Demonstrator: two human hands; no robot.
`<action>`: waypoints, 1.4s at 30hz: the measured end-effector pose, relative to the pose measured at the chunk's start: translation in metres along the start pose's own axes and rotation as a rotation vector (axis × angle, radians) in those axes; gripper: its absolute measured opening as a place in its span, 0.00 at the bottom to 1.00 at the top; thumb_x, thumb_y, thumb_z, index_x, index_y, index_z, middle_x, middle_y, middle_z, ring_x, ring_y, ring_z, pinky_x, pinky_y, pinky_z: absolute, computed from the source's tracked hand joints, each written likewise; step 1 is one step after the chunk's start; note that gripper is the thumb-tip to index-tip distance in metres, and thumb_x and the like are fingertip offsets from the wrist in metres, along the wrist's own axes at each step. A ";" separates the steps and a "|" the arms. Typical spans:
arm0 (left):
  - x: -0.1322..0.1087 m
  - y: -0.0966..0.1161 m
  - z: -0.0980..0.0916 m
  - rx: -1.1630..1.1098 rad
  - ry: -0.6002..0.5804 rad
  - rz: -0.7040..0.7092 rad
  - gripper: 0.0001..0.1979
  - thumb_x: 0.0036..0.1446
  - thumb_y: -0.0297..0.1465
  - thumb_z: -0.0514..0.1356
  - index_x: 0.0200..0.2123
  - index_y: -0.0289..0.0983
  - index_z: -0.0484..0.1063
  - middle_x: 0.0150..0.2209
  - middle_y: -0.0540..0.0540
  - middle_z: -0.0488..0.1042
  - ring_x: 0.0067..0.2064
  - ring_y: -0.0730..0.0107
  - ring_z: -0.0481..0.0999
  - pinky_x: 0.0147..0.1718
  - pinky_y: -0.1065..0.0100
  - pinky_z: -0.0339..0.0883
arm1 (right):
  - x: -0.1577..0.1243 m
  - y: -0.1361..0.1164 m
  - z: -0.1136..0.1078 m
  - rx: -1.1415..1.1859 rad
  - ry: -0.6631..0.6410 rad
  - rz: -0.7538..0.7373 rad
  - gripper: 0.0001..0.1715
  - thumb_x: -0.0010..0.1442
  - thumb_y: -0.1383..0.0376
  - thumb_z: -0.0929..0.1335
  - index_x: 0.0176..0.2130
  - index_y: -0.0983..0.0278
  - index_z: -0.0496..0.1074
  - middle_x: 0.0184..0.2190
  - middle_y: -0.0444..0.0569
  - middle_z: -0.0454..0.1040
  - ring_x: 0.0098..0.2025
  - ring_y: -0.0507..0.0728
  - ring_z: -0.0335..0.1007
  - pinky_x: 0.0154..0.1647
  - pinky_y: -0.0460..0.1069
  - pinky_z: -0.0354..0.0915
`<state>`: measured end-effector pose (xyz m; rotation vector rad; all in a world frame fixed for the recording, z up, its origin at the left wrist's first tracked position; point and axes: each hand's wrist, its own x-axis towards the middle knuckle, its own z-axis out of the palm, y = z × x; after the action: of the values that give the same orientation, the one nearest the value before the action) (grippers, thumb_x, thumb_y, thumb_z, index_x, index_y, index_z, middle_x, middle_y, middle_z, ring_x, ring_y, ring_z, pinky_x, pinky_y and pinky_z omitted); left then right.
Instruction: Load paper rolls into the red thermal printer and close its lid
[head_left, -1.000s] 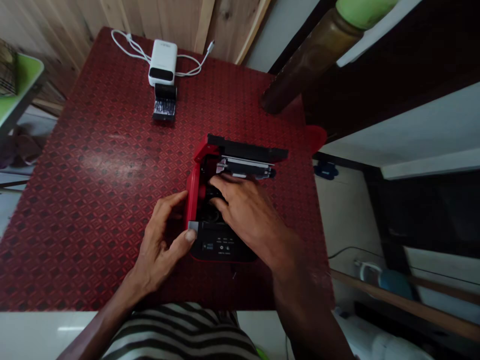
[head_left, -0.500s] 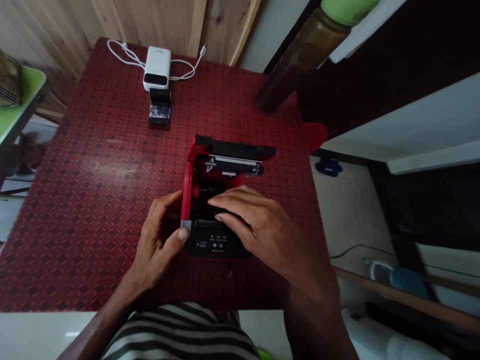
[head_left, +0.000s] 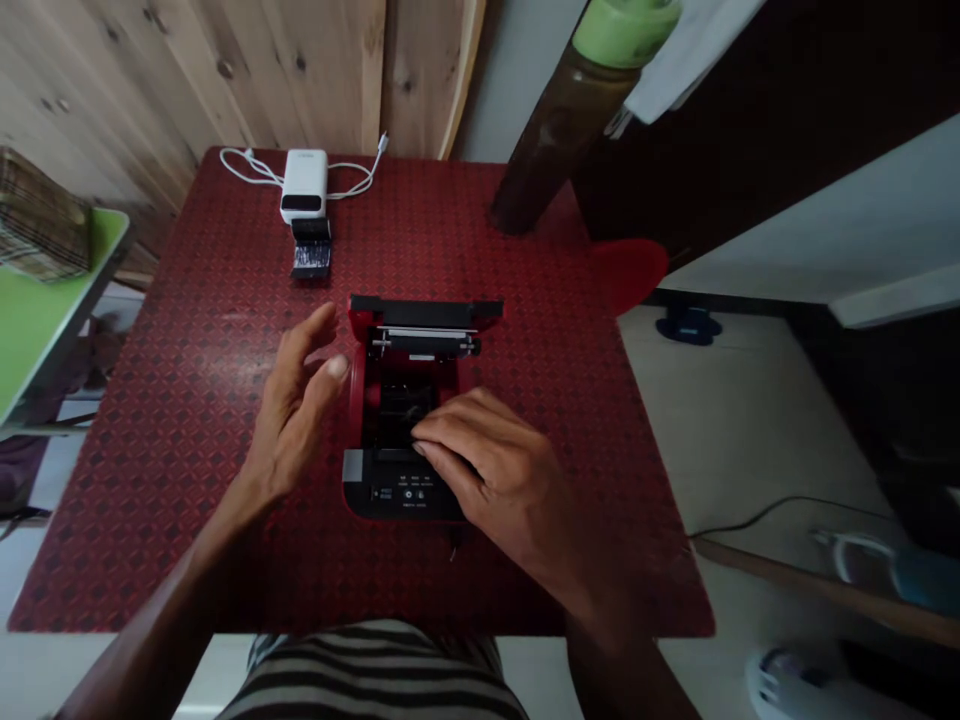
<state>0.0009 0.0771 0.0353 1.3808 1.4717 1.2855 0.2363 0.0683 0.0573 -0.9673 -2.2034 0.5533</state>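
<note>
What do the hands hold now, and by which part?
The left hand holds nothing. The right hand rests its fingers on the front of the open red-and-black plastic printer; a grip cannot be told.

A plank wall rose behind the red patterned table. A green-topped stand stood to the left, a dark beam crossed the upper right, and a pale floor lay below it.

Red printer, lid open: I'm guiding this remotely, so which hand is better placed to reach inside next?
Right, probably: the right hand lies on the printer with its fingertips at the open compartment, while the left hand is open beside it, apart.
</note>
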 end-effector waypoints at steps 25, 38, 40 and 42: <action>-0.042 -0.003 -0.001 -0.082 -0.006 -0.093 0.29 0.73 0.47 0.72 0.72 0.50 0.75 0.74 0.41 0.76 0.75 0.45 0.77 0.72 0.45 0.74 | -0.031 -0.033 0.006 -0.345 0.242 -0.002 0.12 0.75 0.77 0.72 0.48 0.63 0.84 0.49 0.56 0.90 0.52 0.61 0.87 0.55 0.57 0.85; -0.051 -0.008 0.006 -0.227 -0.077 -0.234 0.30 0.72 0.47 0.71 0.72 0.45 0.77 0.72 0.39 0.81 0.73 0.46 0.81 0.72 0.46 0.77 | -0.039 -0.035 0.017 -0.316 0.216 0.036 0.10 0.77 0.75 0.71 0.54 0.65 0.80 0.57 0.54 0.91 0.61 0.64 0.90 0.62 0.60 0.83; -0.051 -0.008 0.006 -0.228 -0.079 -0.222 0.30 0.73 0.46 0.71 0.73 0.45 0.76 0.72 0.39 0.80 0.73 0.46 0.81 0.72 0.46 0.77 | -0.039 -0.035 0.016 -0.313 0.193 0.049 0.09 0.79 0.73 0.71 0.54 0.65 0.80 0.57 0.54 0.91 0.61 0.63 0.90 0.62 0.60 0.83; -0.050 -0.008 0.007 -0.225 -0.079 -0.210 0.30 0.73 0.45 0.71 0.73 0.44 0.76 0.72 0.39 0.80 0.72 0.46 0.81 0.71 0.47 0.78 | -0.039 -0.033 0.016 -0.310 0.172 0.053 0.08 0.79 0.71 0.70 0.54 0.66 0.80 0.57 0.53 0.91 0.61 0.63 0.90 0.62 0.61 0.83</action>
<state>0.0132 0.0297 0.0197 1.0873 1.3347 1.2078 0.2289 0.0153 0.0508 -1.1875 -2.1502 0.1447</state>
